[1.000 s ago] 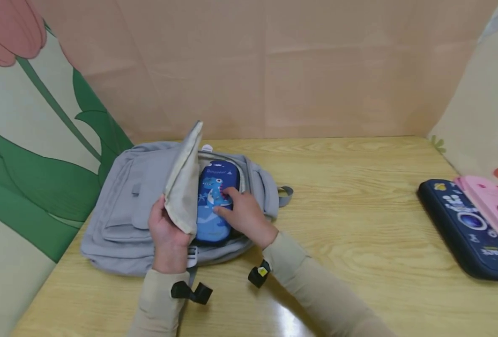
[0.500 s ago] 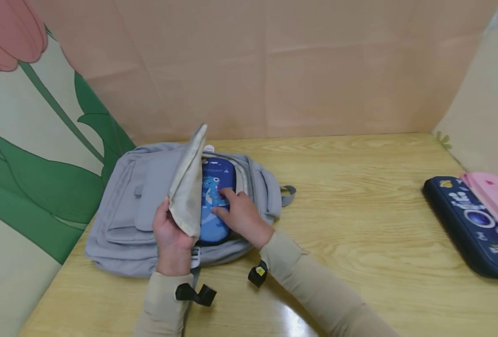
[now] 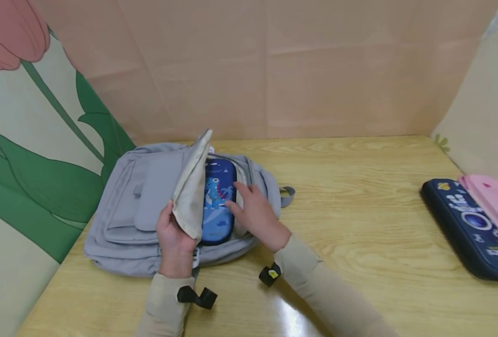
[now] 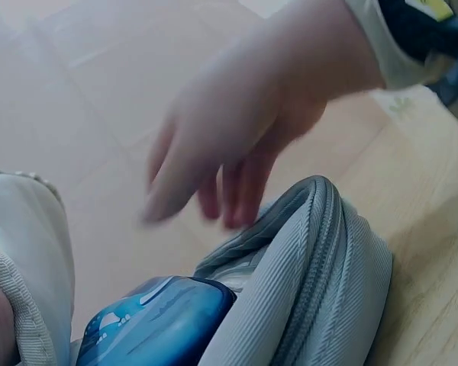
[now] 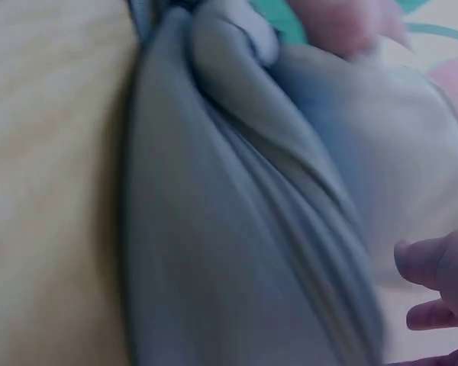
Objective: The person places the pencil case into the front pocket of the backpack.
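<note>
A grey backpack [image 3: 120,201] lies on the table with its front panel [image 3: 193,199] raised, showing a pale lining. My left hand [image 3: 176,241] grips that panel's near edge between thumb and fingers. Inside the opening sits a blue pencil case [image 3: 217,220] with a dinosaur print, its left side partly covered by the panel. My right hand [image 3: 260,217] hovers over the case's right edge, fingers loosely bent. In the left wrist view the right hand [image 4: 237,130] is above the pencil case [image 4: 156,324] with nothing held.
At the table's right side lie a navy pencil case [image 3: 470,229] with a space print and a pink case [image 3: 491,194] beside it. A peach-coloured backdrop [image 3: 265,70] rises behind the wooden table [image 3: 354,196]. A strap loop [image 3: 288,195] sticks out from the backpack.
My right hand has come off the dinosaur pencil case and drawn back slightly to the right. The raised panel has shifted a little right, covering more of the case's left side.
</note>
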A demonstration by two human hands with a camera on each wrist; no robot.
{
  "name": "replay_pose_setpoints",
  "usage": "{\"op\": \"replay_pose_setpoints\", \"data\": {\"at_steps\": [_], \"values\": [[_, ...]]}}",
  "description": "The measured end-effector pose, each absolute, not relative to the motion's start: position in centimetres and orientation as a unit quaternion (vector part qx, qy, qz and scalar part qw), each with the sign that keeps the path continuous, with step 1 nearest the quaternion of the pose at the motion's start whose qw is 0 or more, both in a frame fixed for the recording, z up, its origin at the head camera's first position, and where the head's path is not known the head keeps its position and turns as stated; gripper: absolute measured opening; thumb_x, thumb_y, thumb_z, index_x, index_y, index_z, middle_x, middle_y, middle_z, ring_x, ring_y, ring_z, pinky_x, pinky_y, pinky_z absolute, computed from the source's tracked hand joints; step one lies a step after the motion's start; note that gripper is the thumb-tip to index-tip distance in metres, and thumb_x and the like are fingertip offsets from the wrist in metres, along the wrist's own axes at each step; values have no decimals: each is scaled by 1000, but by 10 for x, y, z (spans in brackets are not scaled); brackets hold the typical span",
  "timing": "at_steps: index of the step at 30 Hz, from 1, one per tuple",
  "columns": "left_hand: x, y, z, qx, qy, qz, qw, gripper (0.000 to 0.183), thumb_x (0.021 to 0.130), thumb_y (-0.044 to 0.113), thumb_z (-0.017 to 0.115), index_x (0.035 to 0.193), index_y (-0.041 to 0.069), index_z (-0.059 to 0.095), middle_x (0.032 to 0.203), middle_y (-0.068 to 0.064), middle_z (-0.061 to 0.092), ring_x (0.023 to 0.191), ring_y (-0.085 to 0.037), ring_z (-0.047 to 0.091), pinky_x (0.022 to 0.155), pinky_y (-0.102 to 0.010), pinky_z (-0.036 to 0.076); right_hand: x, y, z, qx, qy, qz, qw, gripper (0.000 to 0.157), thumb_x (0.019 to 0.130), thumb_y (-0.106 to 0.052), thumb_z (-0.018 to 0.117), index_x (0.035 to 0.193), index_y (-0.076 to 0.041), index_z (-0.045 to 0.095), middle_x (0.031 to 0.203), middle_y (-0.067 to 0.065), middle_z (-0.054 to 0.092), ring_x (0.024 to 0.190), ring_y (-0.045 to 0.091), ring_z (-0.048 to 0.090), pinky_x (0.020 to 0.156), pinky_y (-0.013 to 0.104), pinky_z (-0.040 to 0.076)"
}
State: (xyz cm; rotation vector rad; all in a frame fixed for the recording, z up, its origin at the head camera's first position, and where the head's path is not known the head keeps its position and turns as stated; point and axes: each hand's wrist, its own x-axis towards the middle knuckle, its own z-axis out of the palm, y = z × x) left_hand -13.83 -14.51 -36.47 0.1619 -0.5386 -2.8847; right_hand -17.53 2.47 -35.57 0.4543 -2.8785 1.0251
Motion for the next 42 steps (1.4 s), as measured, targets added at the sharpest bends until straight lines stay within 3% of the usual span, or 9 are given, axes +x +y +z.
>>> {"op": "replay_pose_setpoints", "data": {"at_steps": [9, 16, 25, 32, 37, 42], "values": [[-141, -142, -360, 69, -184, -975, 106, 31, 99, 19, 31, 123, 1, 40, 118, -10, 50, 100, -21, 56, 85, -29, 44, -178, 131, -342, 109, -938, 302, 132, 53, 92, -31, 56, 131, 4, 44, 120, 30, 48, 89, 36, 59, 73, 48, 49], [-142, -141, -363, 85, -171, -977, 100, 29, 98, 20, 37, 119, 1, 42, 113, -10, 52, 97, -21, 56, 83, -30, 45, -169, 213, -349, 41, -954, 261, 142, 56, 95, -33, 51, 130, 9, 40, 121, 36, 42, 91, 43, 54, 72, 53, 45], [-142, -141, -365, 98, -173, -975, 100, 30, 98, 20, 36, 121, 2, 41, 116, -9, 51, 100, -21, 55, 85, -30, 44, -145, 284, -369, 9, -961, 217, 168, 52, 92, -29, 55, 124, 11, 43, 115, 36, 43, 90, 47, 52, 72, 57, 40], [-140, -144, -365, 96, -150, -979, 100, 28, 97, 18, 39, 119, 1, 43, 111, -10, 54, 97, -22, 56, 83, -31, 44, -128, 330, -371, -66, -965, 205, 153, 56, 94, -32, 52, 127, 12, 40, 116, 39, 41, 103, 52, 39, 83, 63, 32], [-137, -146, -367, 91, -132, -982, 103, 28, 97, 17, 40, 119, 1, 44, 111, -12, 54, 96, -24, 57, 82, -32, 45, -119, 363, -371, -134, -964, 200, 113, 73, 92, -45, 49, 136, 11, 30, 126, 42, 32, 111, 57, 30, 88, 68, 27], [-137, -146, -368, 74, -123, -985, 97, 29, 96, 16, 40, 119, -1, 46, 111, -13, 56, 97, -25, 57, 83, -32, 45, -107, 396, -378, -194, -958, 181, 104, 82, 88, -50, 52, 137, 11, 28, 125, 45, 28, 111, 60, 26, 90, 68, 24]]}}
